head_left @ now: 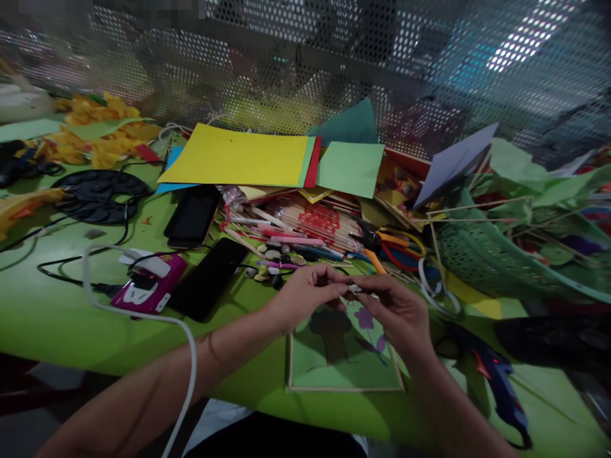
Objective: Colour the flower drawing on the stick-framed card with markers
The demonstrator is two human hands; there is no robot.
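Note:
My left hand (305,294) and my right hand (398,312) meet above a framed green picture (351,375). Between their pinched fingertips is a small whitish piece (354,288), too small to name. Both hands are closed on it. The picture lies flat at the table's front edge, with thin wooden strips round it. On it show a dark tree shape (330,327) and a purple flower (365,318). My hands hide its upper part. Just behind my left hand lie several small pebbles (274,254).
A glue gun (506,388) with a red light lies at the right. Behind it stands a green basket (506,261). Pliers (377,238), wooden sticks (329,222) and coloured paper (243,156) fill the back. Phones (210,280), a pink power strip (153,286) and a white cable (191,343) are left.

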